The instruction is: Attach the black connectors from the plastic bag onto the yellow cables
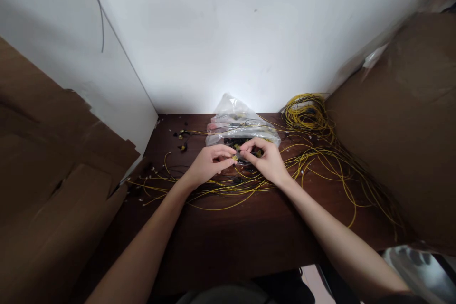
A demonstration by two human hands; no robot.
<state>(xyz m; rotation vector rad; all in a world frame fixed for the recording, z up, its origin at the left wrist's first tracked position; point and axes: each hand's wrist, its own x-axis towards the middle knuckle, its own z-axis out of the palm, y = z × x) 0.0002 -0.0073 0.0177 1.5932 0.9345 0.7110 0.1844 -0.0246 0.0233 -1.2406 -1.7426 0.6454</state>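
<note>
My left hand [210,164] pinches a small yellow-and-black part [234,157] between thumb and fingertips. Close to it, my right hand [265,159] has thumb and index finger pressed together on something too small to make out. Both hands meet just in front of a clear plastic bag [235,111], whose mouth faces me and shows small dark and yellow parts. Under and around my wrists run loose yellow and black wires [221,192] lying across the dark wooden table [213,237].
A coil of yellow wire [302,111] sits at the back right. Small black-and-yellow pieces [182,147] lie left of the bag. Cardboard [53,161] stands at the left and more cardboard [399,128] at the right. A white wall [231,33] closes off the back.
</note>
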